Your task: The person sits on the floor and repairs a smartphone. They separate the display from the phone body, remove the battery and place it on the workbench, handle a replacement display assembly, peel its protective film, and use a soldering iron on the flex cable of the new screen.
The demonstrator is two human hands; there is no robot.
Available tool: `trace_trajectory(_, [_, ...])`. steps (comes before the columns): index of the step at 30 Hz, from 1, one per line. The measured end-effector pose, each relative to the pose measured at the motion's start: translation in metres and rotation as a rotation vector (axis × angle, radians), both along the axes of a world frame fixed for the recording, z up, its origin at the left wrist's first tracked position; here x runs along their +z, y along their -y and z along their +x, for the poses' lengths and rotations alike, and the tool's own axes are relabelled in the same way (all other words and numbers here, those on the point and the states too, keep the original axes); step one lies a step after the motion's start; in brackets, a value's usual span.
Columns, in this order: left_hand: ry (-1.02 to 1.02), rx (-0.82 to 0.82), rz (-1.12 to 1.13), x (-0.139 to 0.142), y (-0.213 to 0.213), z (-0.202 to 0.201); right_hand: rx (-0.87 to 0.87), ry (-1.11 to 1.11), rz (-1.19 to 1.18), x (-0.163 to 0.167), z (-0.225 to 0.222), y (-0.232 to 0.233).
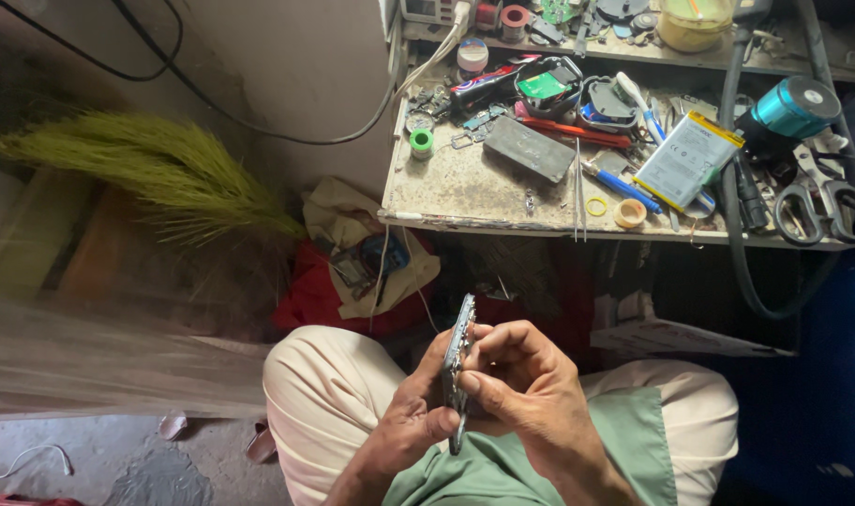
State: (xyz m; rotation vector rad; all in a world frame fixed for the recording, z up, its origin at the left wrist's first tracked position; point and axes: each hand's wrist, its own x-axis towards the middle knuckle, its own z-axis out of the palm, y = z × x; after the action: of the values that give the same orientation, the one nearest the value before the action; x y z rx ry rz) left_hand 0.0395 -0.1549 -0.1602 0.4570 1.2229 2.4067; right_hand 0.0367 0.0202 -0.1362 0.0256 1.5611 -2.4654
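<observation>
Opened mobile phone (458,361) held edge-on above the lap, long axis running from near the body up and away toward the workbench (465,192). Left hand (413,412) closed around the lower end and back of the phone, thumb across its near edge. Right hand (521,379) curled shut against the phone's right face, fingertips pinched at mid-length; any small part or tool between them not discernible. Both hands touching the phone, left below, right beside. Ahead of the hands, on the bench: phone battery (687,159), scissors (826,201), tweezers (577,187). Grass broom (156,169) well to the left.
</observation>
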Motion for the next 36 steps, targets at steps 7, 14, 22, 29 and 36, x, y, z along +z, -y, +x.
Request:
trace_trajectory(7, [-0.017, 0.008, -0.041, -0.006, 0.000, 0.002, 0.047, 0.006, -0.124, -0.006, 0.002, -0.005])
trace_trajectory(14, [0.066, 0.009, 0.054, -0.015, -0.001, 0.006, 0.005, 0.056, -0.019, 0.003, 0.002, 0.003])
trace_trajectory(22, [0.138, 0.012, 0.237, -0.003, -0.003, 0.007, -0.132, -0.551, 0.690, 0.004, 0.008, 0.001])
trace_trajectory(29, [0.150, 0.271, 0.242, 0.001, -0.005, -0.007, 0.107, -0.432, 0.609, 0.001, 0.021, -0.011])
trace_trajectory(36, [0.047, 0.302, 0.250, 0.001, -0.017, -0.014, 0.214, -0.192, 0.330, -0.009, 0.031, -0.003])
